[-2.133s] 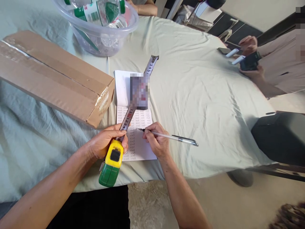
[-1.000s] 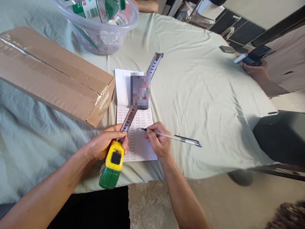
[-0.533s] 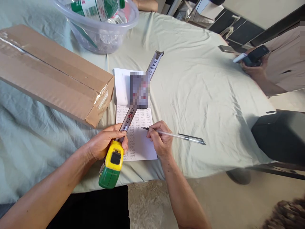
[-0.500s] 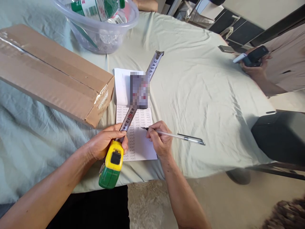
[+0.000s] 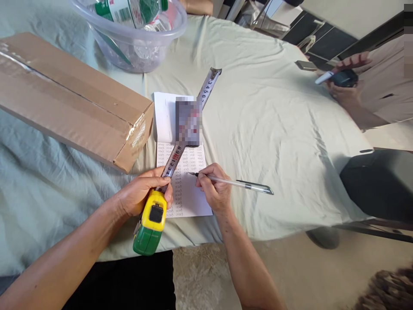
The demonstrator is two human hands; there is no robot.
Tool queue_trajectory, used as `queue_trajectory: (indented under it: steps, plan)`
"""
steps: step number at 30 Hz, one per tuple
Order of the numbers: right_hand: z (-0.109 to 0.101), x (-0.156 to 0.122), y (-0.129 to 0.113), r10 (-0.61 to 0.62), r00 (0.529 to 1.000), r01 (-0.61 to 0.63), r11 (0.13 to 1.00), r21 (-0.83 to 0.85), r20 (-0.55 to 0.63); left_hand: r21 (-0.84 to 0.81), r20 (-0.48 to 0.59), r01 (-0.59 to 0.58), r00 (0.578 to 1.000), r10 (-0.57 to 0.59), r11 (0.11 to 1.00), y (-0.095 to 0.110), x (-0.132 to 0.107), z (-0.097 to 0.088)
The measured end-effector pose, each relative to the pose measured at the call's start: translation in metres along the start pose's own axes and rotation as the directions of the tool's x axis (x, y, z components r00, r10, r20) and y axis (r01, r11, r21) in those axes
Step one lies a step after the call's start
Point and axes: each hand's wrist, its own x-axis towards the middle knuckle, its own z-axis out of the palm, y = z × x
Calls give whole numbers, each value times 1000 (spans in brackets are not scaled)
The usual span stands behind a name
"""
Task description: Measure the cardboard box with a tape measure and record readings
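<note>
My left hand [image 5: 142, 194] grips a yellow and green tape measure [image 5: 149, 224] at the table's near edge. Its extended blade [image 5: 206, 88] runs diagonally up and to the right across a white notepad [image 5: 187, 189] printed with rows of small figures. My right hand [image 5: 213, 189] pinches a clear pen [image 5: 238, 184], whose tip rests on the notepad just right of the blade. A blurred patch covers the middle of the blade and pad.
A long taped cardboard box [image 5: 74, 97] lies at the left on the pale cloth-covered table [image 5: 274, 129]. A clear plastic basin [image 5: 142, 38] with green-labelled bottles stands behind. At the far right another person's hands [image 5: 346, 84] hold a dark device. A dark stool [image 5: 377, 185] stands right.
My hands have hardly moved; the pen tip shifts slightly on the pad. The other person's hands at the right have shifted around the dark device.
</note>
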Motion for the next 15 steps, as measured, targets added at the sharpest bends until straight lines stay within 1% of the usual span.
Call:
queue_trajectory:
  steps: [6, 9, 10, 12, 15]
  plan:
    - [-1, -1, 1, 17, 1000, -17, 1000, 1, -1, 4, 23, -13, 1000, 13, 1000, -1, 1, -2]
    - [-1, -2, 2, -7, 1000, 6, 997, 73, 3, 0, 30, -18, 999, 18, 1000, -2, 1, -3]
    - [-1, -1, 3, -13, 1000, 16, 994, 112, -24, 0, 31, -19, 999, 19, 1000, -2, 1, -3]
    - [-1, 2, 4, -2, 992, 27, 982, 188, -129, 2, 28, -20, 999, 20, 1000, -2, 1, -3]
    - [-3, 8, 9, 51, 958, 22, 967, 252, -281, 9, 7, -23, 1000, 23, 1000, -1, 0, 0]
